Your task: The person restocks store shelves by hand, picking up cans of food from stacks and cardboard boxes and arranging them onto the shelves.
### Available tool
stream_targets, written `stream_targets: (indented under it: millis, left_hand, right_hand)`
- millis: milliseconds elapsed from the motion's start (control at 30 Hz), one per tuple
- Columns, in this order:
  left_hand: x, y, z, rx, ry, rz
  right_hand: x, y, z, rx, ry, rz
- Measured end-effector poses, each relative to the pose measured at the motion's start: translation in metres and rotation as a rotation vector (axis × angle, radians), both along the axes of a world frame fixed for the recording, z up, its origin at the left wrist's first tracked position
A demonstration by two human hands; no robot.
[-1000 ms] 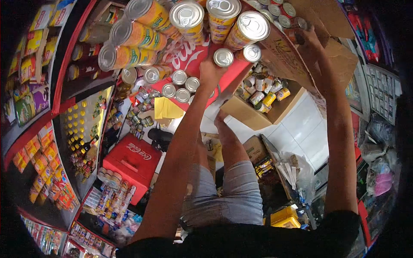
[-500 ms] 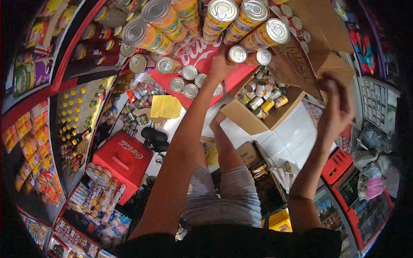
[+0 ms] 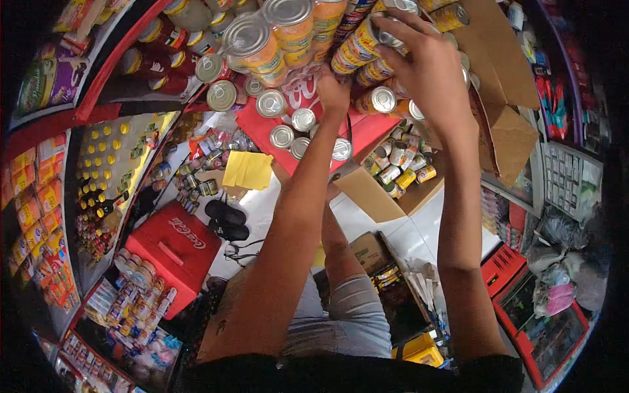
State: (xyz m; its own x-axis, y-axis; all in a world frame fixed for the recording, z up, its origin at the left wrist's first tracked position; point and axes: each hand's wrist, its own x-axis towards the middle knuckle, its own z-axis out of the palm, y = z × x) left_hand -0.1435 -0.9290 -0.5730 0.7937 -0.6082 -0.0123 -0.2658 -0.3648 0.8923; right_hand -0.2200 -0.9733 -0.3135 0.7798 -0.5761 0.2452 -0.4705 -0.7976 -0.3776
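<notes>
- Right hand [image 3: 432, 69], moved from near carton flap [image 3: 514, 139] to yellow can stack [image 3: 356, 52], half-curled over its top, grip unclear
- Left hand [image 3: 333, 93] by its base, fingers hidden, hold unclear
- Stack towards far edge of red box [image 3: 253, 119]; likely being adjusted, next needing steady support

White script lettering [image 3: 187, 234] on the lid of the red cooler [image 3: 154, 232] reads "Coca-Cola", running parallel to the lid edge nearest the black slippers [image 3: 225, 214]. On the red tabletop [image 3: 372, 133], away from the near edge, white script [image 3: 301, 95] is partly covered; "Co" is readable. Lettering on the tall yellow cans [image 3: 354, 51] is too small to read.
</notes>
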Motion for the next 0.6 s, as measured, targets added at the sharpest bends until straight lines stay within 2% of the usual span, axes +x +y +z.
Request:
stream_targets:
  millis: [33, 67, 133, 233, 300, 367, 533, 600]
  left_hand:
    - [0.0, 0.0, 0.003, -0.008, 0.08, 0.012]
    - [0.0, 0.001, 0.007, -0.017, 0.158, 0.022]
    - [0.001, 0.003, -0.001, -0.051, 0.111, 0.024]
    - [0.004, 0.004, -0.004, -0.034, -0.037, 0.012]
    - [0.002, 0.006, -0.001, -0.024, 0.017, 0.008]
    - [0.001, 0.012, 0.004, -0.05, 0.031, 0.011]
    - [-0.007, 0.033, 0.001, -0.099, 0.011, 0.073]
    - [-0.007, 0.036, 0.004, -0.199, 0.231, 0.082]
  right_hand:
    - [-0.001, -0.002, -0.005, -0.203, -0.052, 0.053]
    - [-0.004, -0.003, -0.009, -0.202, -0.051, 0.058]
    - [-0.003, 0.001, -0.005, 0.044, -0.028, -0.031]
    - [-0.009, -0.002, -0.013, -0.088, -0.024, 0.032]
    - [-0.01, 0.001, -0.01, -0.138, -0.015, 0.05]
    - [-0.009, 0.006, -0.006, 0.009, -0.004, 0.032]
    - [-0.01, 0.012, -0.01, 0.062, -0.057, 0.077]
    - [-0.008, 0.016, -0.01, 0.153, -0.125, 0.141]
